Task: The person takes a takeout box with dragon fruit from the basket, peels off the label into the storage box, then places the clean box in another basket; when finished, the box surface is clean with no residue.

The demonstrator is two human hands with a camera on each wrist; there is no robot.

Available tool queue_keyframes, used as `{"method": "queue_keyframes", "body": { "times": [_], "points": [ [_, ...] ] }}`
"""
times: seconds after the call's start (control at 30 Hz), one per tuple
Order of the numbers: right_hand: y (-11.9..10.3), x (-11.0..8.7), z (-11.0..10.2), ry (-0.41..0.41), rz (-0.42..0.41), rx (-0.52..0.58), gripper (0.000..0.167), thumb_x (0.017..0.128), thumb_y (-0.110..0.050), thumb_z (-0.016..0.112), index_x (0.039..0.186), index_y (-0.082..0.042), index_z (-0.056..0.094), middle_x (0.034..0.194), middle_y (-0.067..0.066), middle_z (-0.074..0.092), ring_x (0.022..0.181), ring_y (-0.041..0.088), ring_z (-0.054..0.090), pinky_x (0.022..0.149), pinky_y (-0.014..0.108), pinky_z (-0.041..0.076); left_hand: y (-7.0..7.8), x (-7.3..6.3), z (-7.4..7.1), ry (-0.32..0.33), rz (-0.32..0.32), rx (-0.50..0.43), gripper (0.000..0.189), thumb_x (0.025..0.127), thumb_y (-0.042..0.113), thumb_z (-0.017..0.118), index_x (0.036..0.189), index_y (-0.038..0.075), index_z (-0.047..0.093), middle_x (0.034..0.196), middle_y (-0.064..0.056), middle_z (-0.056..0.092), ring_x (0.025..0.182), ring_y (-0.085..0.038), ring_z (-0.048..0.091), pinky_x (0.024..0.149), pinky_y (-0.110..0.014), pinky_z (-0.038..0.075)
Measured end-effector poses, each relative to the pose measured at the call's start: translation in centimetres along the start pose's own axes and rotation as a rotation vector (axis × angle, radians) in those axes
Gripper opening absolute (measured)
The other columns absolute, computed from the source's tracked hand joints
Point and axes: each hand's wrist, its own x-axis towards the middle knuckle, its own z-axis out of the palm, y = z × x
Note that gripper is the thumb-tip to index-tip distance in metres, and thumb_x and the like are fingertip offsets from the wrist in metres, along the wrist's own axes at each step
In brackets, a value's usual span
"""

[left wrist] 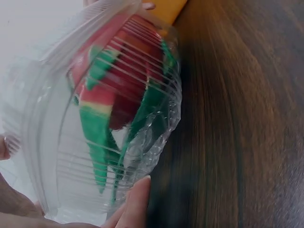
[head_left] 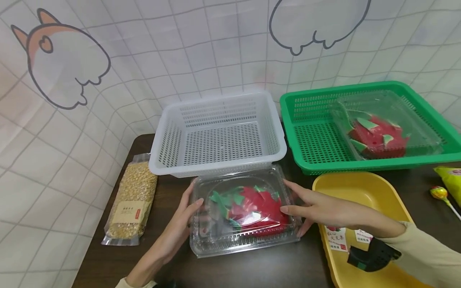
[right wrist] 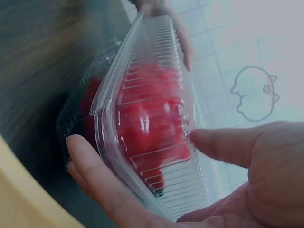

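Note:
A clear plastic clamshell box (head_left: pixel 237 244) is held between both hands over the front of the dark table, in front of the white basket. Inside it lies a red dragon fruit (head_left: pixel 259 208) with green-tipped scales. My left hand (head_left: pixel 176 228) grips the box's left side, thumb on top and fingers lower down along the edge. From the right, my right hand (head_left: pixel 313 204) grips the opposite side, its thumb on the lid. In the left wrist view the ridged wall of the box (left wrist: pixel 42 128) is raised at a tilt beside the wood surface. The right wrist view shows fingers (right wrist: pixel 104 185) below the rim.
Behind the box stands a white basket (head_left: pixel 217 166). A green basket (head_left: pixel 309 166) at back right holds another boxed dragon fruit (head_left: pixel 381 136). Labels (head_left: pixel 336 239) lie in a yellow tray (head_left: pixel 360 184) under my right forearm. A grain bag (head_left: pixel 133 196) lies left; a lollipop (head_left: pixel 439 193) lies far right.

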Motion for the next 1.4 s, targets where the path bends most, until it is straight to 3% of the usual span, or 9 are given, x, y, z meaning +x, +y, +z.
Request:
{"method": "queue_keyframes", "body": {
  "times": [0.33,0.4,0.5,0.57,0.73,0.97,1.1,1.27,1.4],
  "points": [
    [-2.9,-2.4,1.6,0.006,0.043,-0.002,0.092,0.106,-0.031,0.062,0.166,-0.001,-0.001,0.142,0.025,0.047,0.080,0.035,0.076,0.103,0.050,0.054,1.1,-2.3,0.9,0.060,0.003,0.331,0.079,0.109,0.053,0.044,0.165,0.044,-0.012,0.116,-0.014,0.068,0.116,-0.026,0.063,0.111,-0.079,0.027],
    [-3.2,-3.0,2.1,0.042,0.036,0.033,0.091,0.106,-0.027,0.064,0.167,-0.002,0.001,0.146,0.031,0.043,0.081,0.036,0.076,0.106,0.059,0.049,1.4,-2.8,0.9,0.067,0.016,0.342,0.080,0.109,0.054,0.045,0.165,0.045,-0.012,0.143,-0.018,0.057,0.123,-0.030,0.061,0.110,-0.081,0.024],
    [-3.8,-3.9,2.7,0.062,0.022,0.056,0.090,0.106,-0.026,0.063,0.168,-0.005,0.000,0.153,0.037,0.034,0.084,0.034,0.076,0.107,0.065,0.045,2.0,-3.6,0.9,0.078,0.049,0.347,0.080,0.108,0.053,0.045,0.165,0.044,-0.010,0.173,-0.014,0.013,0.132,-0.043,0.055,0.107,-0.084,0.023],
    [-4.0,-4.5,2.9,0.055,0.001,0.053,0.091,0.107,-0.027,0.062,0.168,-0.006,-0.002,0.156,0.040,0.027,0.087,0.033,0.076,0.107,0.064,0.045,2.5,-3.9,1.0,0.079,0.082,0.314,0.078,0.109,0.051,0.045,0.166,0.042,-0.008,0.175,-0.005,-0.013,0.141,-0.051,0.043,0.108,-0.084,0.023],
    [-4.6,-5.8,2.9,0.034,-0.054,0.073,0.092,0.108,-0.029,0.060,0.168,-0.010,-0.006,0.153,0.039,0.029,0.095,0.032,0.074,0.089,0.045,0.060,3.2,-4.2,1.5,0.100,0.157,0.130,0.070,0.111,0.043,0.044,0.167,0.038,0.002,0.174,-0.005,-0.011,0.149,-0.048,0.031,0.111,-0.073,0.034],
    [-4.7,-6.6,1.2,0.051,-0.246,0.066,0.082,0.111,-0.017,0.053,0.169,-0.019,-0.005,0.142,0.025,0.045,0.105,0.032,0.072,0.088,0.041,0.062,3.3,-4.2,2.4,0.099,0.303,-0.159,0.066,0.112,0.023,0.040,0.167,0.038,0.007,0.152,-0.026,0.037,0.114,-0.030,0.068,0.084,-0.054,0.061],
    [-5.1,-6.6,0.1,0.121,-0.361,-0.031,0.074,0.111,-0.011,0.050,0.169,-0.021,0.006,0.144,0.024,0.046,0.113,0.026,0.069,0.087,0.040,0.062,3.5,-4.2,2.8,0.116,0.345,-0.210,0.064,0.111,0.024,0.039,0.166,0.038,0.009,0.142,-0.027,0.043,0.115,-0.027,0.067,0.088,-0.054,0.060],
    [-6.5,-6.5,-1.0,0.254,-0.361,-0.195,0.061,0.110,-0.016,0.053,0.164,-0.029,0.029,0.153,0.013,0.044,0.130,0.029,0.057,0.091,0.038,0.059,3.6,-4.4,3.3,0.097,0.372,-0.236,0.064,0.110,0.022,0.038,0.166,0.035,0.011,0.142,-0.026,0.042,0.118,-0.029,0.065,0.090,-0.055,0.059],
    [-7.7,-6.0,-1.6,0.198,-0.396,-0.304,0.045,0.110,-0.018,0.053,0.153,-0.032,0.049,0.153,0.002,0.049,0.134,0.028,0.051,0.095,0.041,0.056,3.4,-4.5,3.6,0.051,0.445,-0.210,0.065,0.109,0.015,0.039,0.167,0.029,0.014,0.144,-0.026,0.042,0.119,-0.031,0.065,0.089,-0.054,0.060]
  ]
}}
